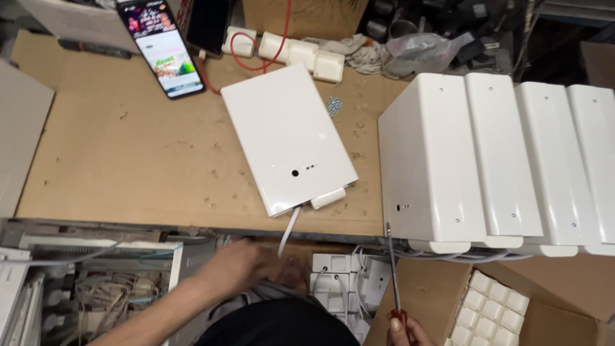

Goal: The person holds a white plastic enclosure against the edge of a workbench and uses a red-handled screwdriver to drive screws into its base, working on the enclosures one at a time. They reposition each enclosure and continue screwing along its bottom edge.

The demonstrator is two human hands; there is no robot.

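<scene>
The left hand (246, 266) reached down below the bench's front edge, blurred, among white units with cables (343, 282), its grip impossible to make out; the right hand (405, 332) was closed around a red-handled screwdriver (392, 272), shaft pointing up toward the front edge; a white flat box (285, 138) lay near the middle of the cardboard-covered bench (128, 160), its cable (289, 232) hanging over the front edge; four white casings (500, 154) stood side by side at the right end; a lit phone (161, 46) and white plug adapters (288, 51) lay along the back edge; small screws (334, 105) sat just beside the box.
</scene>
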